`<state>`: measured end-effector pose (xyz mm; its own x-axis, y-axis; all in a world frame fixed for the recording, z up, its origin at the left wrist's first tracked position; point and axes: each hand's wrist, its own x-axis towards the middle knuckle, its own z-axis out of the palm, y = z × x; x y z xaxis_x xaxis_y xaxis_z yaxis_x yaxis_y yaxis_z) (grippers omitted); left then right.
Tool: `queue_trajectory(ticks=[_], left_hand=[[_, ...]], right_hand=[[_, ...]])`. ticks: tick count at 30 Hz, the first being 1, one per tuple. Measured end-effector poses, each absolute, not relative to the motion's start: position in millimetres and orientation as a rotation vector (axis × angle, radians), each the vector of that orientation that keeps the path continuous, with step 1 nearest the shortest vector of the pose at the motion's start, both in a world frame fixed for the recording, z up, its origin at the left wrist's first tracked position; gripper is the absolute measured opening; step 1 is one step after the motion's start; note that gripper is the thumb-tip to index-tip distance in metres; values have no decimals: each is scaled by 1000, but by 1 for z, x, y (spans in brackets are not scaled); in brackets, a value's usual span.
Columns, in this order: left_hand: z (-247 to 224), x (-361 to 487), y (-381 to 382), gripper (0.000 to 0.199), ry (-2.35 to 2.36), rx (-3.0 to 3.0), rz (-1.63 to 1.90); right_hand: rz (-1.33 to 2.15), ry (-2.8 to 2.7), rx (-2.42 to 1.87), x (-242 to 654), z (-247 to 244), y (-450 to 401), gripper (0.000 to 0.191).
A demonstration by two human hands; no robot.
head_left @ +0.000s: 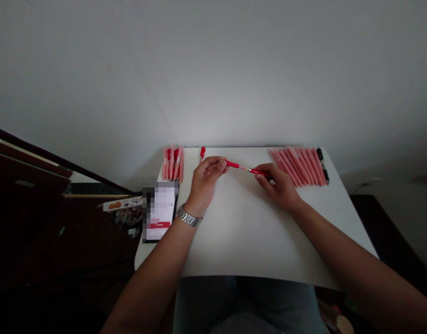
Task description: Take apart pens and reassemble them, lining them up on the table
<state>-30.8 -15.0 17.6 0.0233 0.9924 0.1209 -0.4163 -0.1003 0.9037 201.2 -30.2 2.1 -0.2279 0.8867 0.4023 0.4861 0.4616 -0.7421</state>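
Above the table's far half, both hands hold a red pen (244,169) stretched between them, tilted slightly down to the right. My left hand (207,178), with a metal watch on the wrist, is closed on its left red end. My right hand (278,185) pinches the right red section. A thin, paler length shows between the two red sections; whether the parts are separated I cannot tell. Just behind my left hand lies another pen with a red end (203,152), partly hidden by the fingers.
A row of pink pens (299,164) lies at the back right, beside a black pen (323,166). Several pink and red pens (172,162) lie at the back left. A tablet (161,213) rests on the left of the white table (255,246). A wall (216,83) stands behind.
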Motion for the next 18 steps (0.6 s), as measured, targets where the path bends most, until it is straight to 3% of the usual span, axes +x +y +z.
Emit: queue_trajectory(ticks=[18], left_hand=[[21, -31, -17, 21, 809, 1172, 1430]], right_hand=[[937, -1785, -1038, 203, 1, -32, 27]])
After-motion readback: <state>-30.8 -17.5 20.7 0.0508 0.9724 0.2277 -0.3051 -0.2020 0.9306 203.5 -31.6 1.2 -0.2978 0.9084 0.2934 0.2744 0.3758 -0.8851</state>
